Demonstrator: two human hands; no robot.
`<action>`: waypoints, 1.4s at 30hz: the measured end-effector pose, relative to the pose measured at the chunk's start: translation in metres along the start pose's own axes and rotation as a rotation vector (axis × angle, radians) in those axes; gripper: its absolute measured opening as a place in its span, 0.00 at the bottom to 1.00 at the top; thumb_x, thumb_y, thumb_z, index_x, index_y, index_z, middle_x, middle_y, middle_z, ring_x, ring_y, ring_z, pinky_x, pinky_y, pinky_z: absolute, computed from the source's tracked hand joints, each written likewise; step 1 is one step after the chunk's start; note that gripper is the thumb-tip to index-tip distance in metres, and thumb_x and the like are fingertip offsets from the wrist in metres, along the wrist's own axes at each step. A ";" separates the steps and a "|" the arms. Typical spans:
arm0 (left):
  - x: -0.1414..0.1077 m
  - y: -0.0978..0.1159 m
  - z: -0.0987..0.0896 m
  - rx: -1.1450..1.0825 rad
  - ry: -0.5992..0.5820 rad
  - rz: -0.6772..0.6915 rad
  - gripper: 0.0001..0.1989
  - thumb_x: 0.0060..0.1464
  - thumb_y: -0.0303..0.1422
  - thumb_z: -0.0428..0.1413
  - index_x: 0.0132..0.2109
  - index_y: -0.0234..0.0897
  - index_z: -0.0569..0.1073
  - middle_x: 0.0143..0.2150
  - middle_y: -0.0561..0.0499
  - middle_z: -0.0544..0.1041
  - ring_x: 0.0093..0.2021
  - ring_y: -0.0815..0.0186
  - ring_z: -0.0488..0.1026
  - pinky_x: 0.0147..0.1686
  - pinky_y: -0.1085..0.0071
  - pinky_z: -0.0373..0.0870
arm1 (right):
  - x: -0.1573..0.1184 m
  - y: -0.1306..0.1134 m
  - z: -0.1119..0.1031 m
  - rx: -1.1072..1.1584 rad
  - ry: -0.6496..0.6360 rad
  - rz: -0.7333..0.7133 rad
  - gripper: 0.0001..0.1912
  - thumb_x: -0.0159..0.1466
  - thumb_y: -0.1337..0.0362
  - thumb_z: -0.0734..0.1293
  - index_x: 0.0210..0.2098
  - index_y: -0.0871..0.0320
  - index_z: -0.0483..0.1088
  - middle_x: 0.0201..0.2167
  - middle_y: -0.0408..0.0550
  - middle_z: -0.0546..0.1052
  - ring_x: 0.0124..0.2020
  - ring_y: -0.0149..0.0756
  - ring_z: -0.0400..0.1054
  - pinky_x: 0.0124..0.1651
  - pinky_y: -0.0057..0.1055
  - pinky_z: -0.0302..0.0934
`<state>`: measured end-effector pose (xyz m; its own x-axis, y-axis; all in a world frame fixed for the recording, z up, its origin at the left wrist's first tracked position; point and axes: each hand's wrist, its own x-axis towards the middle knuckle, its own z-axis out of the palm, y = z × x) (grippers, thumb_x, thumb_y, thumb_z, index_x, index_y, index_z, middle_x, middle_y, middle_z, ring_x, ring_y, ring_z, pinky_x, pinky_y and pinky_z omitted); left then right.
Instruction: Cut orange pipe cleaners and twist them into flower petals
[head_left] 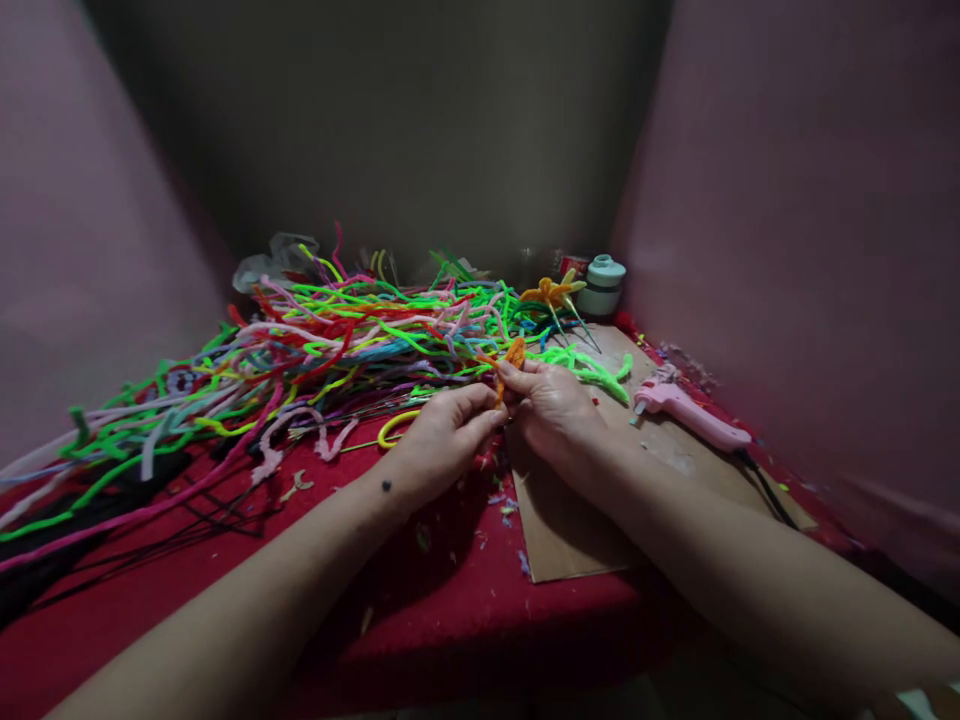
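An orange pipe cleaner (pixel 515 352), bent into a petal-like loop, is pinched between my two hands at the middle of the table. My right hand (pixel 555 400) grips its folded upper part between thumb and fingers. Just left of it, my left hand (pixel 454 425) has thumb and fingers closed on the lower end. The fingertips hide part of the orange piece. Right behind my hands lie bright green pipe cleaners (pixel 592 368). Farther back stands an orange pipe-cleaner flower (pixel 553 292) with thin stems.
A big tangled heap of coloured pipe cleaners (pixel 360 325) covers the back and left. On a cardboard sheet (pixel 559 520) at right rests a pink glue gun (pixel 694 412) with its cord. A pale lidded jar (pixel 602 285) stands behind. Red cloth (pixel 420 620) covers the table; walls rise on both sides.
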<state>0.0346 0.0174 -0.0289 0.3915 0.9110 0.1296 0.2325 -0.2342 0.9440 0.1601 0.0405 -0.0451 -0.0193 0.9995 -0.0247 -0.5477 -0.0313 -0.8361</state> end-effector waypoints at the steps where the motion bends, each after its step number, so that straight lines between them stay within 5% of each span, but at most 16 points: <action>1: -0.001 0.002 -0.001 -0.036 -0.023 -0.056 0.11 0.49 0.37 0.57 0.26 0.35 0.69 0.18 0.59 0.61 0.17 0.76 0.54 0.16 0.78 0.50 | 0.001 -0.002 0.000 -0.013 0.009 -0.008 0.11 0.52 0.70 0.69 0.19 0.59 0.62 0.17 0.40 0.61 0.18 0.24 0.52 0.24 0.28 0.47; 7: -0.006 0.011 -0.014 -0.108 -0.077 -0.330 0.10 0.46 0.38 0.57 0.26 0.36 0.68 0.12 0.59 0.62 0.09 0.76 0.51 0.10 0.78 0.43 | 0.014 -0.014 -0.007 0.000 0.104 -0.105 0.12 0.46 0.68 0.72 0.20 0.59 0.62 0.15 0.38 0.63 0.17 0.24 0.52 0.21 0.26 0.44; 11: 0.001 0.011 -0.024 -0.052 0.267 -0.149 0.10 0.46 0.38 0.57 0.29 0.34 0.70 0.14 0.61 0.60 0.12 0.77 0.52 0.12 0.79 0.45 | 0.016 -0.013 -0.009 -0.040 0.023 -0.113 0.13 0.43 0.67 0.74 0.20 0.61 0.65 0.16 0.38 0.64 0.17 0.23 0.54 0.22 0.26 0.45; 13: 0.004 0.011 -0.027 -0.083 0.331 -0.059 0.13 0.44 0.38 0.60 0.35 0.34 0.71 0.19 0.60 0.64 0.15 0.77 0.56 0.14 0.79 0.50 | 0.010 -0.010 -0.008 -0.083 -0.070 -0.070 0.13 0.43 0.66 0.75 0.21 0.62 0.67 0.16 0.39 0.65 0.18 0.24 0.55 0.23 0.26 0.48; 20: 0.000 0.012 -0.026 -0.038 0.267 -0.055 0.10 0.41 0.35 0.62 0.27 0.33 0.71 0.17 0.59 0.63 0.17 0.77 0.54 0.16 0.78 0.50 | -0.008 -0.005 -0.004 -0.264 -0.270 0.008 0.11 0.49 0.63 0.72 0.20 0.60 0.66 0.15 0.38 0.63 0.18 0.25 0.54 0.23 0.27 0.48; 29: 0.003 0.004 -0.035 -0.211 0.132 -0.071 0.13 0.39 0.37 0.65 0.33 0.33 0.79 0.30 0.49 0.78 0.30 0.66 0.73 0.33 0.71 0.68 | -0.021 -0.012 0.007 -0.492 -0.285 -0.047 0.08 0.50 0.66 0.69 0.17 0.61 0.70 0.15 0.39 0.66 0.18 0.24 0.54 0.23 0.27 0.47; 38: 0.002 0.003 -0.032 -0.334 0.166 -0.027 0.08 0.40 0.33 0.65 0.29 0.33 0.77 0.26 0.52 0.77 0.27 0.67 0.72 0.33 0.71 0.68 | -0.019 -0.013 0.004 -0.401 -0.458 -0.026 0.14 0.55 0.60 0.66 0.16 0.61 0.68 0.15 0.40 0.65 0.18 0.24 0.54 0.23 0.26 0.48; 42: 0.000 0.005 -0.025 -0.152 0.309 0.066 0.06 0.41 0.32 0.63 0.27 0.33 0.76 0.26 0.53 0.74 0.28 0.69 0.70 0.32 0.73 0.67 | -0.020 -0.013 0.005 -0.450 -0.374 -0.018 0.13 0.53 0.61 0.66 0.16 0.61 0.68 0.14 0.40 0.66 0.17 0.24 0.54 0.22 0.26 0.47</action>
<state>0.0135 0.0246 -0.0167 0.1082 0.9608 0.2552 0.0718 -0.2636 0.9620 0.1630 0.0206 -0.0312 -0.3517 0.9286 0.1182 -0.1435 0.0713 -0.9871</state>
